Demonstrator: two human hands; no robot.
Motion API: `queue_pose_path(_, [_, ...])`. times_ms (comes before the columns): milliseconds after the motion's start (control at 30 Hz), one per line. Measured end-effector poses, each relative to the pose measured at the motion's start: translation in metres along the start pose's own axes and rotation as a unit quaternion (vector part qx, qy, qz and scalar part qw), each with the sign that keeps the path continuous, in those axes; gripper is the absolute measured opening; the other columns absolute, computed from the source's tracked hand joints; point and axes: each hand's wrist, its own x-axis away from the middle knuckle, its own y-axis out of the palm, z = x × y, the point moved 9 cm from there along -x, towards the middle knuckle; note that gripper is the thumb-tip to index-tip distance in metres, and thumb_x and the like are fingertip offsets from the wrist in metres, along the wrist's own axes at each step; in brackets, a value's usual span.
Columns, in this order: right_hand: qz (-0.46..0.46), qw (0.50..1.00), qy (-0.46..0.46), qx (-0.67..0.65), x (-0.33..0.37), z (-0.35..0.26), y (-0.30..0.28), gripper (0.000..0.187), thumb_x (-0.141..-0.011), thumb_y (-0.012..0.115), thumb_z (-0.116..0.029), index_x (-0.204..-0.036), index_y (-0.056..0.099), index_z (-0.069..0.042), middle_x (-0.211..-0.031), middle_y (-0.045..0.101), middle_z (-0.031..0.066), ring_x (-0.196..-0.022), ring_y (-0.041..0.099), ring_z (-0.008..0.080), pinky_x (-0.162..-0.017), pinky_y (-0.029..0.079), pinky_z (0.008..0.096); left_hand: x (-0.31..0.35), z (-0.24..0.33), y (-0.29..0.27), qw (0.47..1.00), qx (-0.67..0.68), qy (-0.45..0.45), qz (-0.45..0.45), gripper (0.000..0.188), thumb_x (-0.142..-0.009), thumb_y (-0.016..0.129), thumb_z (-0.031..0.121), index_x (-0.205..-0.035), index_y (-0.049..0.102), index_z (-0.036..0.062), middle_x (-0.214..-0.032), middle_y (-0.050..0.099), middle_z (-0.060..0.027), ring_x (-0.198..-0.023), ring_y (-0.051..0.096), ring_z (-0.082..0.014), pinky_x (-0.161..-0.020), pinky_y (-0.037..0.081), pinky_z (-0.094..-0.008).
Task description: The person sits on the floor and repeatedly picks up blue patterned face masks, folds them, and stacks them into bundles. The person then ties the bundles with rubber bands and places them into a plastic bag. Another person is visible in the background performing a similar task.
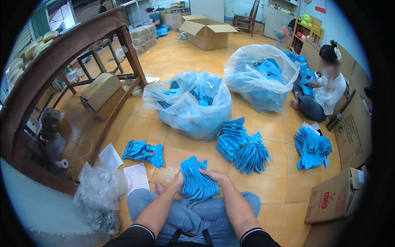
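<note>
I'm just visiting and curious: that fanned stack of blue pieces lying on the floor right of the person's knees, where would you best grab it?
Probably at the pinched top of the fanned blue stack, where the pieces bunch together near the neighbouring blue pile. Come from above with the right hand, which is nearer. The lower ends splay apart, so a grip there would likely let pieces slide out.
</note>
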Motion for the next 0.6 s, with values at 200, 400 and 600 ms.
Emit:
queue_pose_path(200, [-0.048,0.999,-0.003,-0.019,0.004,-0.002,0.014,0.063,-0.089,0.058,-0.048,-0.128,0.050,0.000,-0.127,0.056,0.0156,-0.109,0.059,0.0224,-0.094,0.047,0.0327,-0.013,-0.029,-0.030,0.967,-0.177,-0.175,-0.053,0.045,-0.092,0.040,0.052,-0.099,0.065,0.0140,-0.086,0.069,-0.0029,-0.062,0.062,-0.0103,-0.045,0.043,-0.0217])
queue_pose_path(400, [-0.051,0.999,0.007,0.003,-0.001,0.004,0.008,0.065,-0.089,0.057,-0.049,-0.129,0.049,0.002,-0.128,0.055,0.0146,-0.111,0.058,0.0215,-0.096,0.046,0.0323,-0.007,-0.027,-0.013,0.986,-0.079,-0.148,-0.018,0.048,-0.091,0.039,0.055,-0.086,0.065,0.0142,-0.071,0.065,-0.0018,-0.049,0.057,-0.0100,-0.040,0.042,-0.0222])
queue_pose_path(600, [-0.037,0.998,-0.012,0.054,-0.002,0.003,0.006,0.067,-0.087,0.059,-0.052,-0.125,0.053,0.003,-0.123,0.059,0.0133,-0.103,0.062,0.0205,-0.090,0.049,0.0302,-0.011,-0.039,-0.025,0.971,-0.143,-0.191,-0.008,0.046,-0.091,0.040,0.054,-0.072,0.061,0.0177,-0.053,0.055,0.0031,-0.032,0.038,-0.0074,-0.029,0.021,-0.0222])
